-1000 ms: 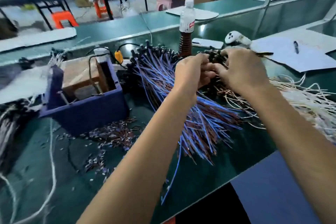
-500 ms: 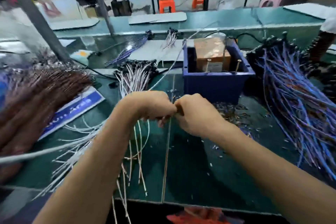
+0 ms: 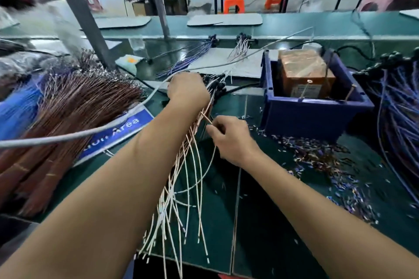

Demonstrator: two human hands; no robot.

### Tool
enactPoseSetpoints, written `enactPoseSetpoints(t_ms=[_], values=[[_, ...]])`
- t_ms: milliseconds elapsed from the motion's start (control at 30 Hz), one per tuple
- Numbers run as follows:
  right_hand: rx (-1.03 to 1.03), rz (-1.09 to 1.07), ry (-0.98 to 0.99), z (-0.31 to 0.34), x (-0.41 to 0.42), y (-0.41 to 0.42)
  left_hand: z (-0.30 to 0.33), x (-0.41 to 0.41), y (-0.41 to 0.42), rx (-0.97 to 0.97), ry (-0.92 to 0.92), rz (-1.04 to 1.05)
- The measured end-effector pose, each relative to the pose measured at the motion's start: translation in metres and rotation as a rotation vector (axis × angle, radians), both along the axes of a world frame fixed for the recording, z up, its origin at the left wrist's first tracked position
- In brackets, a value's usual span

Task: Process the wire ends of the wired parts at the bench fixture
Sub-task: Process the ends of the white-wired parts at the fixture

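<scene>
1. The green bench (image 3: 272,222) carries everything; I place the rest against the blue fixture box (image 3: 313,113) at its right rear.
2. Far left of the box lies a broad heap of brown wires (image 3: 68,115), with a blue "Area" sign (image 3: 122,129) partly under its near edge.
3. Right of the box, a pile of blue and purple wired parts (image 3: 399,120) fans toward me.
4. Inside the box sits a brown block wrapped in clear film (image 3: 303,72).
5. Left of the box and toward me, the bundle of white and copper wired parts (image 3: 181,199) spreads out, its ends reaching the bench's near edge.
6. A grey cable (image 3: 95,130) crosses from the far left toward the box's rear.
7. My left hand (image 3: 188,93) is curled round the top of that bundle, by its black heads (image 3: 217,85), left of the box.
8. My right hand (image 3: 233,138), in front of the box's left corner, pinches a single wire (image 3: 206,118) from the bundle.
9. Cut insulation scraps (image 3: 322,158) litter the bench in front of the box.
</scene>
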State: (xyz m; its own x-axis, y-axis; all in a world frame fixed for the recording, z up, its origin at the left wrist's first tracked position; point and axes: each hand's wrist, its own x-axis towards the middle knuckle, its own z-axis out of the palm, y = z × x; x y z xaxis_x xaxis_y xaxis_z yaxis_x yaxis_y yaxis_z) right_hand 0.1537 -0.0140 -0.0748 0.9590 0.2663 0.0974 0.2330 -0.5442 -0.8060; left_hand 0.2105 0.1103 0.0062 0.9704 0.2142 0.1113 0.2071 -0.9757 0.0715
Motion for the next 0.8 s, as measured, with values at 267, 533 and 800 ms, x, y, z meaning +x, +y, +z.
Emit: enactPoseSetpoints(t_ms=[267, 533, 800], values=[[0.303, 0.193, -0.013, 0.000, -0.009, -0.008, -0.002, 0.011, -0.003, -0.096, 0.031, 0.056], [0.409, 0.206, 0.004, -0.005, -0.008, -0.013, -0.001, 0.009, -0.009, -0.068, -0.003, 0.062], [0.304, 0.005, -0.634, -0.005, -0.024, -0.012, -0.002, 0.001, 0.005, -0.102, 0.092, 0.038]])
